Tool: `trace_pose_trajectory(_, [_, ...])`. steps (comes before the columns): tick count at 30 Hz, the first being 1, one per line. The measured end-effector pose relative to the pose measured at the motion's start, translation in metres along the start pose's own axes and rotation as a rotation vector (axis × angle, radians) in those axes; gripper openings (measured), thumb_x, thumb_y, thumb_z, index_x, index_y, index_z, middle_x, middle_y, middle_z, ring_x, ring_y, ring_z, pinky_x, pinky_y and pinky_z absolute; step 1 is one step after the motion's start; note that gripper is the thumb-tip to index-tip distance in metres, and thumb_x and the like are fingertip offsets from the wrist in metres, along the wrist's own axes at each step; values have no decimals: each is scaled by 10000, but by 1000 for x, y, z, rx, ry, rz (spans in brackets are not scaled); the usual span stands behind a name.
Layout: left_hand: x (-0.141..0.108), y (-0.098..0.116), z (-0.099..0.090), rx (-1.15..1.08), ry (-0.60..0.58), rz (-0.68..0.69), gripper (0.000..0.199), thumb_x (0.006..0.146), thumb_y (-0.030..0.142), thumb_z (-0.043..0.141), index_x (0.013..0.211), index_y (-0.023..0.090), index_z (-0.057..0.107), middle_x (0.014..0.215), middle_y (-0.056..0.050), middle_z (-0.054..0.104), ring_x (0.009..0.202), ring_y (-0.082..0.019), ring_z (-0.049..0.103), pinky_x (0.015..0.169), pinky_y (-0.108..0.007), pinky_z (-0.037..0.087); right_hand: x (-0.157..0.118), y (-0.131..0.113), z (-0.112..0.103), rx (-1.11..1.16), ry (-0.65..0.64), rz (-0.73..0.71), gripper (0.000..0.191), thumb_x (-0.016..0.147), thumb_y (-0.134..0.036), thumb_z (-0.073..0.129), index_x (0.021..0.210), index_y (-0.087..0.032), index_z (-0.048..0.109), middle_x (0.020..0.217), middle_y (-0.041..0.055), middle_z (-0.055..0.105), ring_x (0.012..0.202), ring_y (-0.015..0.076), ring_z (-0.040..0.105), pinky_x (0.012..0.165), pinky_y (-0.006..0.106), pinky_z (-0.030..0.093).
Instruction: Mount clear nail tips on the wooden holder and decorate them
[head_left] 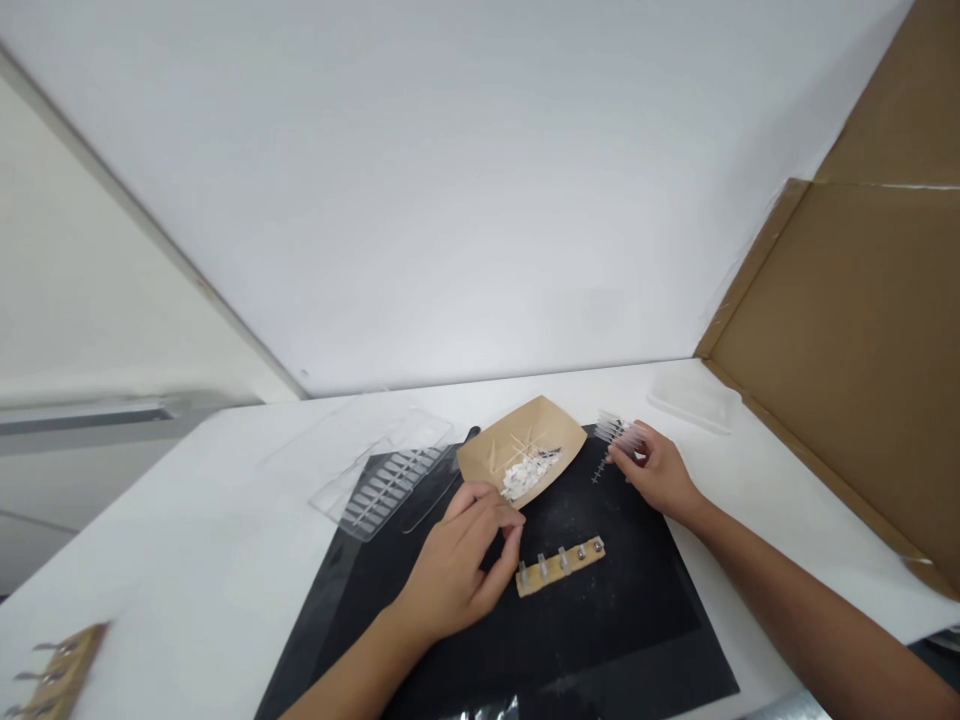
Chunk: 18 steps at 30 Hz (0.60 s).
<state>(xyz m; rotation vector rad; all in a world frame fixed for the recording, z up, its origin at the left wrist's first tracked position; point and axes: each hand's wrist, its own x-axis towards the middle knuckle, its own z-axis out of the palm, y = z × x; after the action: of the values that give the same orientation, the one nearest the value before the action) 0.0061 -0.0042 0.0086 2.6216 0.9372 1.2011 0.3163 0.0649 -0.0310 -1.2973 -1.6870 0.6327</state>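
- Right hand (664,475): a clear frame of tips (613,430) is being held between thumb and fingers, narrow grip, over the mat's far right corner; many tips are being carried on it, part of its stem showing bare.
- Left hand (457,565): thumb and forefinger are being kept narrow, tips nearly together, just beside the near left end of the cardboard strip (553,570); whether anything is being pinched cannot be told.
- The strip is being supported flat on the black mat (585,650), between the hands, nearer the left.
- Done, by look: three clear pieces (564,559) are being held upright along the strip's left and middle.
- Left, judged: the two right-end spots are being marked by round metal bits; a small clear bit is being shown at the last one, too small to tell if fitted. So the row is being judged part filled.
- Second frame (390,488) is being held in a clear tray (364,535), left of the mat's middle, its rows looking mostly full.
- White bits (529,472) and thin sticks (529,440) are being held in the cardboard dish (551,415).
- Another strip (71,665) is being cut off by the lower left edge, blurred; its fill cannot be told.
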Motion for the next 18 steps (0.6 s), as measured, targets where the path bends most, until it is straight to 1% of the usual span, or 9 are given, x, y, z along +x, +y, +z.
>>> trace_pose_trajectory(4, [0,0,0,-3,-3,8,184,946,40,572,1042,194,604,844,-41,653,861,-210,578,823,-347,513,3,3,-3,-159,-6,-51,225,928,-347,646,761,-254,527,758,12,625,725,221,617,622,328,499])
trace_pose_trajectory(7, [0,-1,0,-4,-3,2,177,949,42,572,1035,194,604,847,-41,654,869,-207,570,823,-338,508,5,6,-5,-266,-51,-105,162,882,-234,632,757,-243,529,742,-2,607,698,200,576,654,318,447])
trace_pose_trajectory(10, [1,0,0,-1,-6,4,168,950,43,573,1013,195,604,829,-30,648,838,-196,555,839,-344,501,6,8,-7,-342,-115,-161,117,819,-128,613,794,-232,565,812,2,631,767,199,596,704,309,431])
trace_pose_trajectory(12, [1,0,0,1,-8,7,169,949,40,574,1007,196,601,828,-27,647,823,-191,547,847,-347,499,5,9,-8,-387,-140,-186,152,788,-86,611,833,-229,583,874,12,642,823,207,606,730,308,430])
trace_pose_trajectory(15, [0,0,0,0,-9,3,174,949,38,575,1016,198,596,836,-31,648,833,-196,547,849,-350,503,4,8,-10,-441,-154,-213,167,810,-74,613,865,-229,587,926,22,647,867,214,614,761,310,441])
trace_pose_trajectory(18, [-2,0,0,-1,-10,-4,179,951,40,575,1030,199,593,843,-38,649,852,-205,553,842,-352,506,3,7,-9,-478,-160,-240,165,850,-69,605,874,-229,568,999,34,665,948,212,632,833,311,469])
